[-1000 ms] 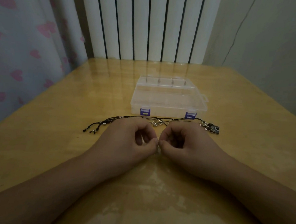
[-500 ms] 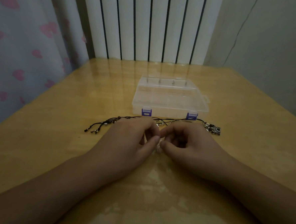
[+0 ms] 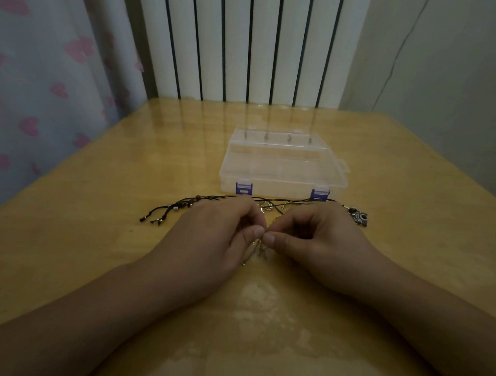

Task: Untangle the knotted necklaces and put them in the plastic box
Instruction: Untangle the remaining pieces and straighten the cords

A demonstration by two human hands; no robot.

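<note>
Glossy wood table; left hand, right hand pinch thin silvery chain.

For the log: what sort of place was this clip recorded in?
Most likely a room in a home. A glossy yellow wooden table stands against a white ribbed radiator, with a pale curtain printed with pink hearts beside it. Nothing suggests a lab or workshop.

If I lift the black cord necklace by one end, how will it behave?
The black cord necklace would probably hang limp, since it lies in loose curves. Its camera charm may swing and drag. It looks tangled, so other strands might follow.
</note>
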